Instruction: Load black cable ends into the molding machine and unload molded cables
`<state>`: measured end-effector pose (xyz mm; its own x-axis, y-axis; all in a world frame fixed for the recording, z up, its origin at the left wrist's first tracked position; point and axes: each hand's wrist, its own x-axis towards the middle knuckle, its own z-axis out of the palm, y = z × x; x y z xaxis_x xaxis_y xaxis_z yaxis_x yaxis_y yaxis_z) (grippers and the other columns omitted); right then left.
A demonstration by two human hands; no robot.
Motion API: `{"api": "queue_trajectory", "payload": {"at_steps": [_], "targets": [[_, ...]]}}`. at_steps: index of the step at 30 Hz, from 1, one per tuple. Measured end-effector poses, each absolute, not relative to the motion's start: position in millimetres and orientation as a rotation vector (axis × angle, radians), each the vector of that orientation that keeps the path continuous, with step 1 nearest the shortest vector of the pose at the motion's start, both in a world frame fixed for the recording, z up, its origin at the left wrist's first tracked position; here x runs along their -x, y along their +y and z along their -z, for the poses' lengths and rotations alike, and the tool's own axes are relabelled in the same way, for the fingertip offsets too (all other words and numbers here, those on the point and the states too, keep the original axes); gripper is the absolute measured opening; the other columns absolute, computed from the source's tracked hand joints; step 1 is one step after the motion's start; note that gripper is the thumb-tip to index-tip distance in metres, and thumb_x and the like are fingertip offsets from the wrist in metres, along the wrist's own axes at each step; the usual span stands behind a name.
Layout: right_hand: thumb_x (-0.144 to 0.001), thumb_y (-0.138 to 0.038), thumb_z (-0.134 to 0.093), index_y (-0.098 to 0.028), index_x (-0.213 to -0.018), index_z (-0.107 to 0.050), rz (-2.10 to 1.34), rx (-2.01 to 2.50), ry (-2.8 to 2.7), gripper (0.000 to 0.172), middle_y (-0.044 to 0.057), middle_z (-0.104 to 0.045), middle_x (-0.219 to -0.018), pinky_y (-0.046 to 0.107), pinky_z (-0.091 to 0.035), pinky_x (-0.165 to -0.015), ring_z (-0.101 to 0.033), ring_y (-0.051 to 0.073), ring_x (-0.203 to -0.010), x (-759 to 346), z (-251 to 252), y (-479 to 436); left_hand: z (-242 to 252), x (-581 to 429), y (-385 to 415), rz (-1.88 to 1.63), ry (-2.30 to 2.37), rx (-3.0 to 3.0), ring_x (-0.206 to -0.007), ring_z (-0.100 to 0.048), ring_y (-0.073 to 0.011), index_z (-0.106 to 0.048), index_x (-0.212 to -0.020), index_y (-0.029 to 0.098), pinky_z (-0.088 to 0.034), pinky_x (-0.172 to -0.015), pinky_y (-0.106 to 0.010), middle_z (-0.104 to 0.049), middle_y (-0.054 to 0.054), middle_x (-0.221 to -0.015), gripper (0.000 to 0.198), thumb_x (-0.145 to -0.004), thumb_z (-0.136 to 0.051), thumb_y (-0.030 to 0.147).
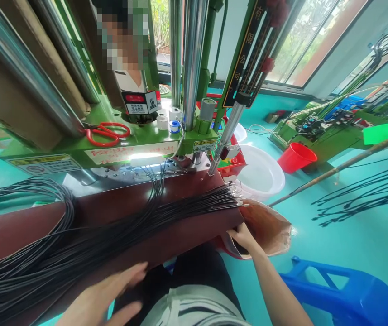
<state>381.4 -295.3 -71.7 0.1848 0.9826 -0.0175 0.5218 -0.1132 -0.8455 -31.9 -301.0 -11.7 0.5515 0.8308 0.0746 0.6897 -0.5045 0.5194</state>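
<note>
My left hand (103, 296) hovers at the near edge of the dark red board (180, 242), fingers stretched and thumb apart, with nothing in it. A long bundle of thin black cables (119, 235) lies along the board, its pale metal-tipped ends fanned out at the right. Several cables rise from the bundle into the green press (108, 156). My right hand (244, 236) is by the board's right corner, at the mouth of a brown-lined bag (270, 228). Its fingers are mostly hidden, and I cannot tell whether they grip anything.
Red-handled scissors (107, 134) and small tape rolls (162, 122) lie on the press. Beyond it stand a white tub (263, 174) and a red bucket (296, 157). A blue stool (346, 290) is at my right. More cables (366, 194) hang near a pole. Another person (122, 40) is behind the press.
</note>
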Motion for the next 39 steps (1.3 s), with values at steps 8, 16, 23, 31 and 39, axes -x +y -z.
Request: {"api": "queue_trajectory", "payload": {"at_steps": [8, 16, 23, 31, 39], "targets": [[-0.07, -0.01, -0.046, -0.016, -0.116, -0.05, -0.723, 1.63, -1.6, 0.047, 0.008, -0.06, -0.113, 0.038, -0.04, -0.094, -0.053, 0.022, -0.105, -387, 48, -302, -20, -119, -194, -0.32, 1.369, -2.816, -0.107, -0.053, -0.0279, -0.05, -0.118, 0.007, -0.044, -0.086, -0.041, -0.056, -0.019, -0.117, 0.04, -0.087, -0.037, 0.03], [-0.07, -0.006, -0.046, -0.017, -0.118, -0.049, -0.785, 1.739, -1.699, 0.049, 0.007, -0.06, -0.11, 0.033, -0.042, -0.088, -0.055, 0.018, -0.098, -389, 25, -322, -32, -124, -176, 0.16, 1.108, -2.756, -0.075, -0.058, -0.0195, -0.055, -0.087, 0.011, -0.042, -0.067, -0.029, -0.06, -0.01, -0.082, 0.028, -0.088, -0.03, 0.023], [-0.077, -0.02, -0.052, -0.019, -0.096, -0.064, -0.728, 1.974, -1.949, 0.022, 0.007, -0.066, -0.089, 0.03, -0.044, -0.075, -0.06, 0.021, -0.083, -387, -22, -329, -34, -107, -167, -0.316, 1.169, -2.656, -0.077, -0.055, -0.0168, -0.051, -0.083, 0.017, -0.04, -0.067, -0.026, -0.058, -0.005, -0.082, 0.031, -0.09, -0.025, 0.033], [-0.084, -0.032, -0.051, -0.021, -0.122, -0.05, -1.306, 1.105, -1.51, 0.04, 0.008, -0.064, -0.105, 0.033, -0.045, -0.082, -0.06, 0.018, -0.095, -324, -49, -301, -63, -89, -177, -0.392, 1.095, -2.313, -0.054, -0.053, -0.0135, -0.048, -0.078, 0.021, -0.039, -0.056, -0.023, -0.055, 0.002, -0.058, 0.031, -0.088, -0.029, 0.043], [-0.074, -0.036, -0.063, -0.02, -0.103, -0.058, -1.402, 0.584, -0.688, 0.034, 0.006, -0.068, -0.093, 0.044, -0.041, -0.09, -0.063, 0.021, -0.088, -276, -85, -256, -21, -83, -241, -0.663, 1.155, -2.769, -0.066, -0.063, -0.0189, -0.056, -0.093, 0.019, -0.046, -0.059, -0.027, -0.067, -0.008, -0.081, 0.022, -0.083, -0.037, 0.023]]}}
